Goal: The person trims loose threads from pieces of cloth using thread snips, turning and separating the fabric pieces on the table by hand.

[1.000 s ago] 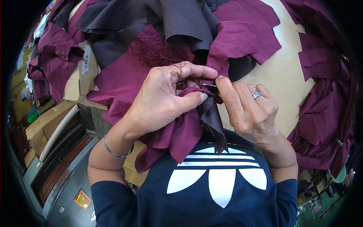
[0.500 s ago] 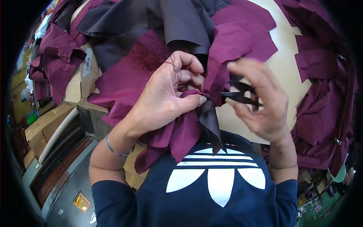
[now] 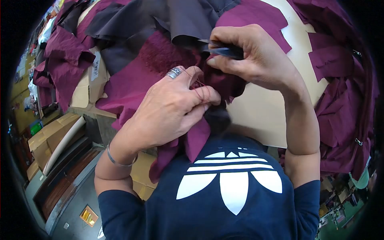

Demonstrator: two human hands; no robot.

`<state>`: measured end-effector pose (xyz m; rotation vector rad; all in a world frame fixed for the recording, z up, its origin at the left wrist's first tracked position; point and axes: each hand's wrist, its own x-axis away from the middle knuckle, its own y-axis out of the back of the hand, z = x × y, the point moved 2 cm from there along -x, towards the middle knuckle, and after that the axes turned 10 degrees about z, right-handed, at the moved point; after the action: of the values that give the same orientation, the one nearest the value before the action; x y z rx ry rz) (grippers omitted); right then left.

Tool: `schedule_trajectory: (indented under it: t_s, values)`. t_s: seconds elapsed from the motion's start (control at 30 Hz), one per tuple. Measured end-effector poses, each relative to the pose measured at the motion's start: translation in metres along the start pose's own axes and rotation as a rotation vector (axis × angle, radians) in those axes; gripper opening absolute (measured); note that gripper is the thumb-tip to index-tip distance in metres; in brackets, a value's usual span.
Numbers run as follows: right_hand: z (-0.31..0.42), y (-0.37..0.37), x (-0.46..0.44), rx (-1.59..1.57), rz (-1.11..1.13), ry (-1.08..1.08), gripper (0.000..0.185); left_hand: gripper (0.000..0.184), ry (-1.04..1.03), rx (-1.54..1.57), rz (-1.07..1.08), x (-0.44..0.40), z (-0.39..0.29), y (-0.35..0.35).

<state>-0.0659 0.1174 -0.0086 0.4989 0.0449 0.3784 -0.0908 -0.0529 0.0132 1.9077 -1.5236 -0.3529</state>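
Note:
My left hand [image 3: 170, 108], with a ring and a bracelet, is closed on a bunched piece of maroon fabric [image 3: 199, 136] in front of my chest. Loose reddish threads [image 3: 203, 89] trail over its fingers. Above and to the right, my right hand [image 3: 260, 60] grips dark thread snips [image 3: 227, 51], their blades pointing left over the cloth. Part of the fabric hangs between the two hands, and its edge there is blurred. A fuzzy heap of maroon thread [image 3: 164, 56] lies just beyond my left hand.
Dark fabric [image 3: 124, 20] is spread at the back of the pale table [image 3: 264, 112]. More maroon fabric [image 3: 340, 100], with zip pulls, drapes along the right. To the left stand a labelled cardboard piece [image 3: 88, 82] and cardboard boxes [image 3: 56, 132].
My right hand has moved up and left with the snips and turned over. My left hand has rolled so its back faces up, and the fabric in it has shifted.

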Motion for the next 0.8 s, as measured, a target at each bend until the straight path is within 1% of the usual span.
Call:
schedule_trajectory:
  t_s: [0.1,0.13,0.17,0.2,0.23,0.27,0.3,0.33,0.37,0.4,0.43,0.47,0.5,0.53,0.6,0.63,0.67,0.7,0.77,0.8]
  values:
    - [0.005,-0.012,0.000,0.150,-0.135,0.104,0.015,0.018,0.056,-0.267,0.241,0.003,0.006,0.003]
    - [0.003,-0.019,0.000,0.164,-0.246,0.174,0.017,0.018,0.053,-0.184,0.282,0.002,0.011,0.006]
    - [0.000,-0.021,0.001,0.107,-0.351,0.242,0.020,0.018,0.048,-0.104,0.321,0.001,0.016,0.010]
    - [-0.003,-0.022,0.000,0.051,-0.457,0.311,0.023,0.019,-0.005,-0.055,0.243,0.002,0.018,0.021]
    - [0.004,-0.017,0.005,-0.051,-0.509,0.264,0.024,0.020,0.120,0.180,0.206,0.003,0.015,0.040]
    - [0.010,-0.012,0.011,-0.158,-0.565,0.221,0.025,0.020,0.168,0.153,0.144,0.004,0.010,0.064]
    - [0.017,-0.008,0.016,-0.266,-0.625,0.185,0.026,0.018,0.053,0.198,-0.093,0.007,0.007,0.081]
    - [0.022,-0.001,0.016,-0.269,-0.687,0.171,0.025,0.020,0.017,0.224,-0.206,0.009,0.000,0.105]
    - [0.028,0.006,0.016,-0.271,-0.749,0.159,0.025,0.024,0.232,0.297,-0.468,0.020,0.004,0.133]
    - [0.030,0.017,0.017,-0.249,-0.741,0.175,0.027,0.023,0.212,0.337,-0.677,0.031,0.004,0.151]
    - [0.032,0.028,0.018,-0.228,-0.733,0.192,0.031,0.023,0.136,0.366,-0.875,0.042,0.008,0.166]
    - [0.034,0.039,0.019,-0.207,-0.725,0.209,0.034,0.023,0.057,0.387,-1.016,0.051,0.013,0.175]
    - [0.037,0.049,0.021,-0.241,-0.743,0.263,0.031,0.022,-0.002,0.415,-1.097,0.051,0.023,0.176]
    - [0.042,0.055,0.021,-0.297,-0.741,0.307,0.029,0.022,-0.051,0.444,-1.153,0.048,0.036,0.173]
    - [0.043,0.063,0.018,-0.432,-0.771,0.372,0.024,0.021,-0.077,0.541,-1.154,0.026,0.066,0.150]
    - [0.029,0.064,0.011,-0.259,-0.854,0.374,0.025,0.021,-0.084,0.602,-1.136,0.012,0.079,0.131]
    - [0.036,0.062,0.009,-0.223,-0.803,0.211,0.025,0.021,-0.085,0.670,-1.110,-0.001,0.091,0.107]
    - [0.018,0.060,0.009,-0.243,-0.784,0.088,0.024,0.021,-0.083,0.727,-1.079,-0.010,0.097,0.082]
    - [0.002,0.046,0.009,-0.303,-0.739,0.105,0.024,0.020,-0.047,0.825,-1.033,-0.017,0.091,0.034]
    - [-0.002,0.039,0.010,-0.354,-0.713,0.110,0.024,0.020,0.011,0.892,-1.014,-0.010,0.078,0.017]
